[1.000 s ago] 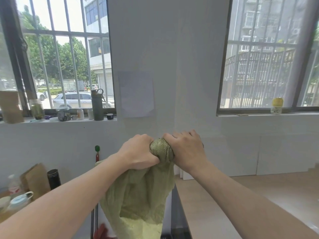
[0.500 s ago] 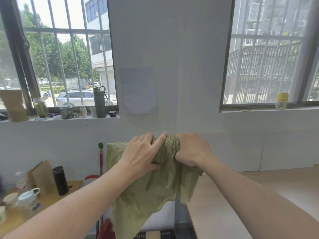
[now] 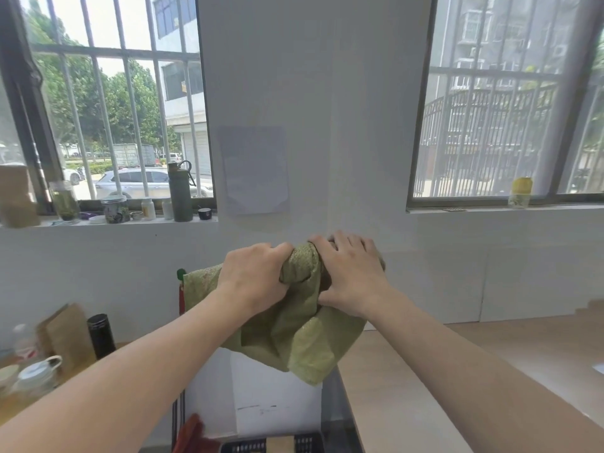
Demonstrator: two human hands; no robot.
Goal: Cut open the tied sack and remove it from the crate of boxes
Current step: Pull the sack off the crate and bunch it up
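sack (image 3: 294,341), green and woven, bunched in mid-air at centre of frame, before a white wall between two barred windows. left grip (image 3: 253,276) closed tight round a wad of the cloth, fingers curled in, back of the hand toward the camera. right grip (image 3: 351,276) just beside it on the same wad, fingers curled over the top, heel pressed into the fabric. loose folds hanging below both, ending well above the bottom edge of frame.

crate (image 3: 243,446), black and slotted, barely visible at bottom centre, with a sliver of tan box (image 3: 279,446) showing inside; well apart from the sack, none of the cloth touching it. pale desk (image 3: 457,371) at lower right. second desk (image 3: 9,408) at lower left, carrying a black flask (image 3: 101,335) and a white lidded cup (image 3: 36,376). green bottle (image 3: 179,194) on the left window sill.

judging by this, cutting finished and lifting-off finished too: sack free of the crate, now being gathered into a bundle. no knife or scissors in sight. next move likely calls for tucking in the hanging folds, then setting the bundle down away from the crate, perhaps on the pale desk. light, floppy cloth, so little force needed, only a firm hold to keep folds from dropping back onto the crate.
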